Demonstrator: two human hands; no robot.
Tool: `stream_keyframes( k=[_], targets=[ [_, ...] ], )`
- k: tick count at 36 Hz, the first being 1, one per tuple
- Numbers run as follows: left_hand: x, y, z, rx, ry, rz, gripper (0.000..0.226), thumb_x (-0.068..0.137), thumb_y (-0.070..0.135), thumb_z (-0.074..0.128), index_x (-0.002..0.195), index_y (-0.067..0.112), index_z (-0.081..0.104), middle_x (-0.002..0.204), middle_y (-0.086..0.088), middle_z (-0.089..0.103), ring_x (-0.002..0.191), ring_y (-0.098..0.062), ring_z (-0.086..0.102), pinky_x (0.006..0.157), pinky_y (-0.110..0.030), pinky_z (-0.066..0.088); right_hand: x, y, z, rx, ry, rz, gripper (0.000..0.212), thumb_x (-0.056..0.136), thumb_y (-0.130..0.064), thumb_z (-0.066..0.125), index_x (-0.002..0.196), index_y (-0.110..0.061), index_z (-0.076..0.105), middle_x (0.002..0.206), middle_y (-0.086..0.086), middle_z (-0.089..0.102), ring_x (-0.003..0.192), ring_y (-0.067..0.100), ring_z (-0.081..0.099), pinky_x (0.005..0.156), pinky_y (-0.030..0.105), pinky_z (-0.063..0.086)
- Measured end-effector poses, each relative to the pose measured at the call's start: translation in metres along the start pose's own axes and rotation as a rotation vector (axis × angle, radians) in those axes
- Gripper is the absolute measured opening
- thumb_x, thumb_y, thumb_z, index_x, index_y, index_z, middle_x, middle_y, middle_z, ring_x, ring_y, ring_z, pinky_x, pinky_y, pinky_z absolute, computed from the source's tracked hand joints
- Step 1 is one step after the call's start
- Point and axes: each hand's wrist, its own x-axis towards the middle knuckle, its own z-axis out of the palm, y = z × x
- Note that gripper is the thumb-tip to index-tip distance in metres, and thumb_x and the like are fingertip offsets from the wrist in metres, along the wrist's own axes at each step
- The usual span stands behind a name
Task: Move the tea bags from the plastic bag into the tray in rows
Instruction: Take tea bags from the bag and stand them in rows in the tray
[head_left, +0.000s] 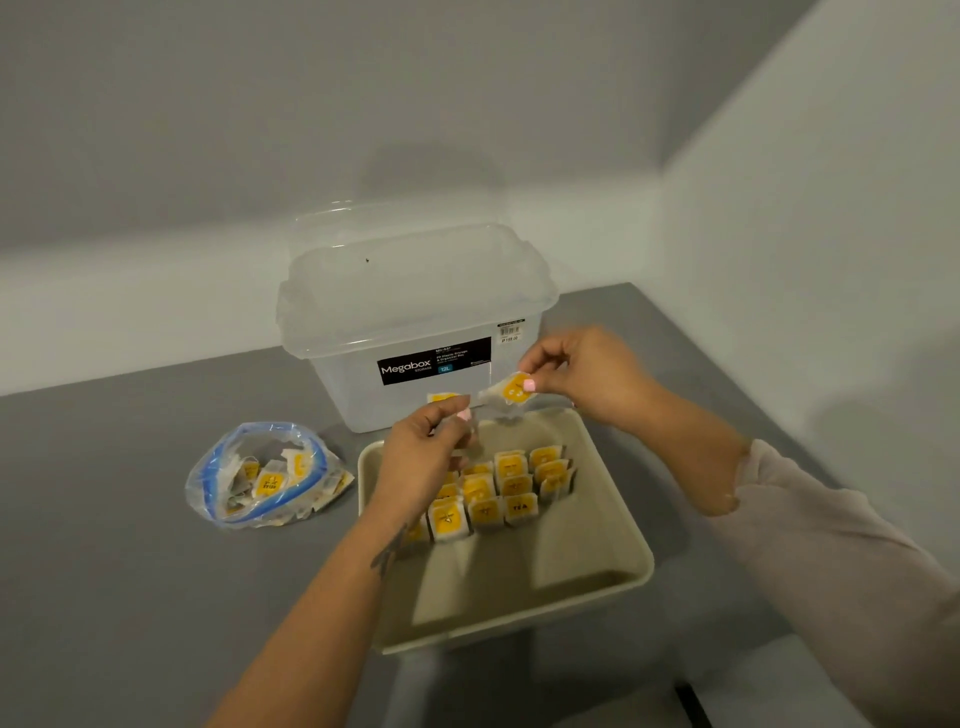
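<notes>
Tea bags (485, 499) stand in rows in the tray (613, 587), nearest me; more wait in the plastic bag (265, 475) at left. Farther off, my right hand (587, 371) pinches one tea bag (511, 389) by its yellow tag; my left hand (421, 457) curls on something I cannot identify. I judge each light, soft and tearable: grip the tag.

Soft even indoor light, faint shadows, slight motion blur, wide-angle bending at edges
</notes>
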Motion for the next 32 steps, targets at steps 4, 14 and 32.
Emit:
stream_keyframes(
  k=[4,14,32],
  targets=[
    [-0.002,-0.004,-0.003,-0.011,0.036,0.022,0.027,0.096,0.012,0.049,0.118,0.02,0.063,0.097,0.002,0.069,0.086,-0.009,0.066,0.066,-0.019,0.055,-0.008,0.009,-0.004,-0.191,-0.085,0.037,0.011,0.082,-0.011,0.07,0.086,-0.021,0.073,0.08,-0.007,0.066,0.08,0.013,0.062,0.071,0.026,0.047],
    [-0.004,-0.007,-0.007,0.016,0.05,0.065,0.03,0.096,0.012,0.05,0.122,0.023,0.06,0.11,0.001,0.067,0.093,-0.009,0.066,0.075,-0.025,0.056,-0.023,0.04,0.017,-0.786,-0.288,0.102,0.014,0.086,-0.019,0.061,0.094,-0.028,0.068,0.097,-0.006,0.068,0.093,0.016,0.062,0.072,0.023,0.044],
    [-0.015,-0.005,-0.009,0.036,0.027,0.06,0.03,0.096,0.012,0.05,0.12,0.026,0.06,0.111,-0.001,0.066,0.096,-0.008,0.066,0.078,-0.026,0.056,-0.029,0.071,0.053,-1.287,-0.281,-0.04,0.014,0.09,-0.03,0.06,0.1,-0.028,0.069,0.098,-0.003,0.065,0.096,0.018,0.054,0.088,0.031,0.036]
  ],
)
